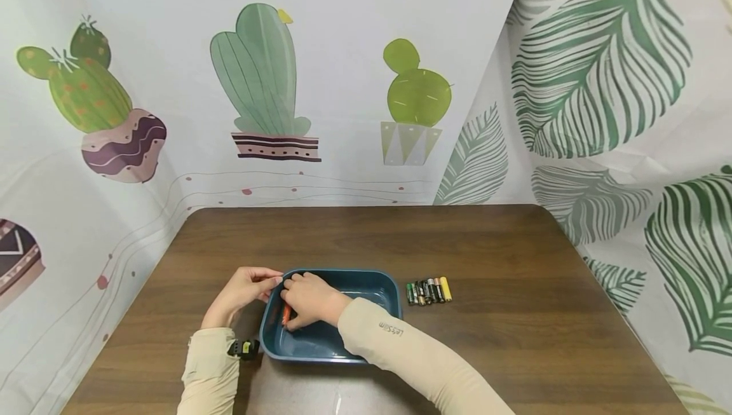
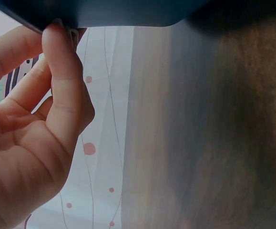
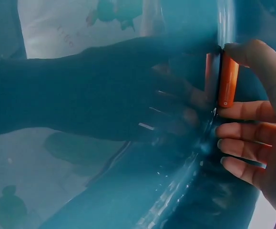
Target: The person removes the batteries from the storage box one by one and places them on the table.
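Observation:
A dark blue rectangular tray (image 1: pixel 311 346) sits on the table in the head view. My right hand (image 1: pixel 311 300) reaches into its left side and pinches an orange battery (image 1: pixel 286 314). In the right wrist view, the thumb is at one end of that battery (image 3: pixel 229 83) and the index finger at the other, with the battery against the tray's inner wall. My left hand (image 1: pixel 243 289) pinches the tray's rim at the far left corner. The left wrist view shows its thumb and fingers right at the underside of the tray's edge (image 2: pixel 123 13).
Right of the tray, several small batteries (image 1: pixel 427 291) stand side by side in a row, with a yellow battery (image 1: pixel 445 289) at the right end. The brown wooden table (image 1: pixel 515 326) meets a printed cloth backdrop (image 1: pixel 343 84) behind it.

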### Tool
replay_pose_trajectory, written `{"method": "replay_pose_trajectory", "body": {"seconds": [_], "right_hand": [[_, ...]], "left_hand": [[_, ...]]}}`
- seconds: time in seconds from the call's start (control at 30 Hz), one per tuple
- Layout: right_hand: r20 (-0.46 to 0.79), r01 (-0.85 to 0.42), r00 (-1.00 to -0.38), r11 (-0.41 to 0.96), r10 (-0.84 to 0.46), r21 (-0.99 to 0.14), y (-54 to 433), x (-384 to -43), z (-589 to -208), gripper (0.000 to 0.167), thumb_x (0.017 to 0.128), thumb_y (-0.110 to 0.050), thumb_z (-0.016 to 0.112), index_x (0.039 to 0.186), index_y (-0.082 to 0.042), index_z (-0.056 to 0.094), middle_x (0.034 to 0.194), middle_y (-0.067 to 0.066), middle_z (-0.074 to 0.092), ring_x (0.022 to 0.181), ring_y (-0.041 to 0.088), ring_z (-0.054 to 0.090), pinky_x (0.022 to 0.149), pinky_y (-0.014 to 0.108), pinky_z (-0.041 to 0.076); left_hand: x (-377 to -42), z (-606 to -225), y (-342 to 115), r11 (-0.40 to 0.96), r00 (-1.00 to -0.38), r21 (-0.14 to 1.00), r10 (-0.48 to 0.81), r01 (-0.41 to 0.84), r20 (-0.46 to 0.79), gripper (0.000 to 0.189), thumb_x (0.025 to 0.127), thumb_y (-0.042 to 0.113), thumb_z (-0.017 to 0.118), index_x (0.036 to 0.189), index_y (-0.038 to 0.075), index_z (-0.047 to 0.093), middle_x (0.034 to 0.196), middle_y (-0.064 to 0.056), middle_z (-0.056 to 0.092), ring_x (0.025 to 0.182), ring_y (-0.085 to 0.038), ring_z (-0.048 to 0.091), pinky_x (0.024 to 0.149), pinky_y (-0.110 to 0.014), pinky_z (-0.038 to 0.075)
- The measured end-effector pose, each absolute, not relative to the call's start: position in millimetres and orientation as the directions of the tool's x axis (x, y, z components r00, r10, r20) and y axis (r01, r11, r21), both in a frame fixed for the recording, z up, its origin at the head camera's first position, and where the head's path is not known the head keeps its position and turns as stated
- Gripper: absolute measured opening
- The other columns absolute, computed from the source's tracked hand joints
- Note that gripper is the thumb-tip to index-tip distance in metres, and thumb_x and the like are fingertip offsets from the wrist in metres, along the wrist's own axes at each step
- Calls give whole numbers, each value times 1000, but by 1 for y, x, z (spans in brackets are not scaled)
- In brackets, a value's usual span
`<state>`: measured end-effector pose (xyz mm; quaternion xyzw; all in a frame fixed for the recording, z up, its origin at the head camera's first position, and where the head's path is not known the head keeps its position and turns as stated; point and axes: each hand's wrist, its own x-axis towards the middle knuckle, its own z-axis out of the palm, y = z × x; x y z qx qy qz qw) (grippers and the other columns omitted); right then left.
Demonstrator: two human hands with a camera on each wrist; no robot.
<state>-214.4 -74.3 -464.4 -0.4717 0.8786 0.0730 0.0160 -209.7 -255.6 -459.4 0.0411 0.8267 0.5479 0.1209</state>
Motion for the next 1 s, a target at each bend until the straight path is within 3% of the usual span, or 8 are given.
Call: {"method": "replay_pose_trajectory", "body": {"seconds": [0.5, 0.7, 1.0], "right_hand": [[-102, -830, -557, 548, -824, 104, -74, -215, -466, 56, 81, -61, 64, 118, -19, 64, 114, -5, 59, 104, 11, 50, 90, 26, 44], [-93, -836, -547, 538, -832, 107, -73, -213, -465, 53, 80, -59, 65, 115, -19, 64, 109, -6, 59, 101, 11, 51, 85, 24, 45], [-126, -840, -542, 529, -831, 124, -69, -210, -464, 64, 77, -62, 67, 124, -18, 61, 113, -7, 59, 101, 11, 50, 89, 26, 44]], "left_hand": [[-211, -458, -256, 400, -968, 915, 201, -61, -152, 29, 92, 11, 64, 112, -10, 65, 83, -8, 66, 67, -20, 62, 62, -33, 56], [-210, -458, -255, 412, -967, 910, 205, -55, -151, 30, 93, 13, 64, 113, -10, 65, 84, -8, 65, 68, -21, 62, 63, -33, 56], [-209, -459, -255, 410, -970, 911, 194, -55, -146, 29, 92, 11, 65, 112, -10, 66, 83, -9, 65, 67, -21, 61, 63, -34, 56]]}}
